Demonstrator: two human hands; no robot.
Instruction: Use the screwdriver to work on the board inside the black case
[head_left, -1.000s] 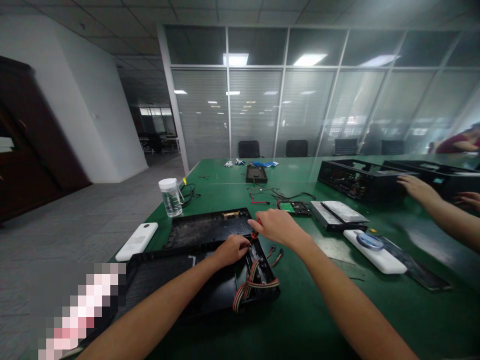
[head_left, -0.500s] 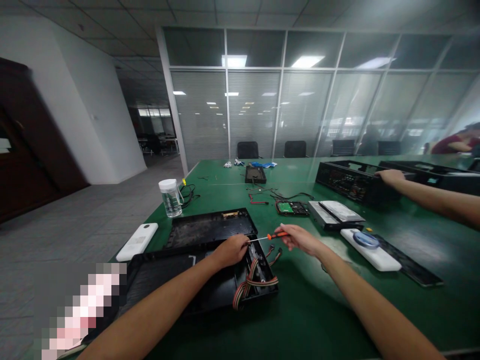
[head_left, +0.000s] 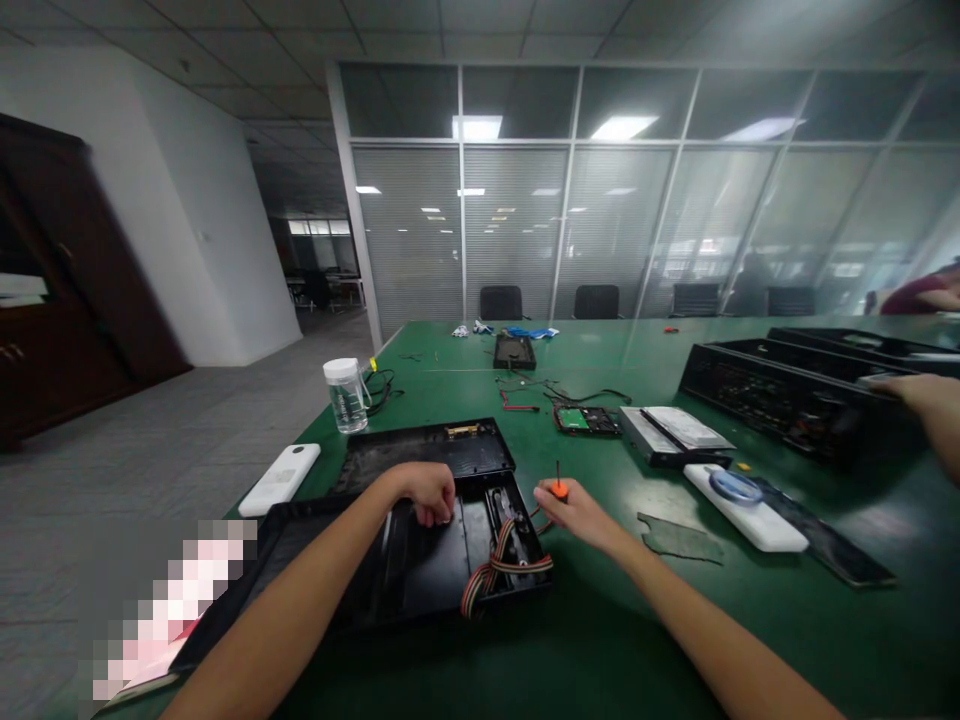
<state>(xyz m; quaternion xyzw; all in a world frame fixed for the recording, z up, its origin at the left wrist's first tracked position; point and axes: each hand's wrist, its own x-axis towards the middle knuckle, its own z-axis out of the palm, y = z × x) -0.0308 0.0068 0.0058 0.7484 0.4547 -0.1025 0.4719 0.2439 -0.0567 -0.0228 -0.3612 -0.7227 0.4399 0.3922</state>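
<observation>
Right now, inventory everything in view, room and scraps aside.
table: 1, green, centre
flat case: 1, black, front
panel: 1, black, behind flat case
ribbon cables: uncounted, striped, on flat case
screwdriver: 1, orange, centre
bottle: 1, clear, left
devices: 2, white, left/right
disc: 1, blue, right
slab: 1, black, right
sheet: 1, greenish, right
hard drive: 1, black/green, middle
metal box: 1, grey, right
computer chassis: 2, black, right
tray: 1, black, far
cloths: uncounted, blue/white, far
cables: uncounted, black/red, middle
sleeve: 1, red, far right
co-worker's hand: 1, bare, right
left hand: 1, bare, over flat case
right hand: 1, bare, holding screwdriver
</observation>
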